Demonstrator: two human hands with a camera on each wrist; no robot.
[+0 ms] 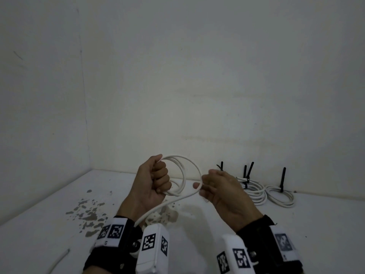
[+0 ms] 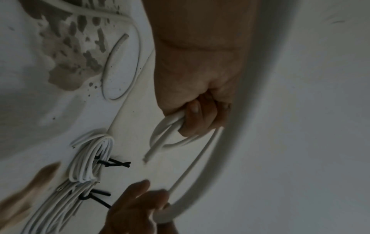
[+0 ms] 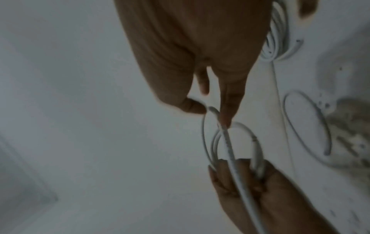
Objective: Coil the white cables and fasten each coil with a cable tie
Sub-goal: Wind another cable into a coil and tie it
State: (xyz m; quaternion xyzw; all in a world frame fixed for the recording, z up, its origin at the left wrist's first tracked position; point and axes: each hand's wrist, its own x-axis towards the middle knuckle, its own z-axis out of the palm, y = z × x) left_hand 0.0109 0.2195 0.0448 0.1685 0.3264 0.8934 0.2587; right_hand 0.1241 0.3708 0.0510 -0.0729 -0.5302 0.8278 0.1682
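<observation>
Cable [image 1: 184, 175], lower centre of the head view, hangs above the tabletop [image 1: 49, 204] in loops; left hand [image 1: 153, 181] fists round them, right hand [image 1: 221, 186] just right pinches the outer strand. Tied coils [image 1: 266, 191] lie right.

White cable [image 1: 184, 171] part-coiled, airborne; tied coils [image 1: 266, 191] rear-right.

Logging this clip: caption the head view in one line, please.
Left hand grips a half-wound white cable coil while right hand feeds the next loop; tied coils lie behind.
</observation>
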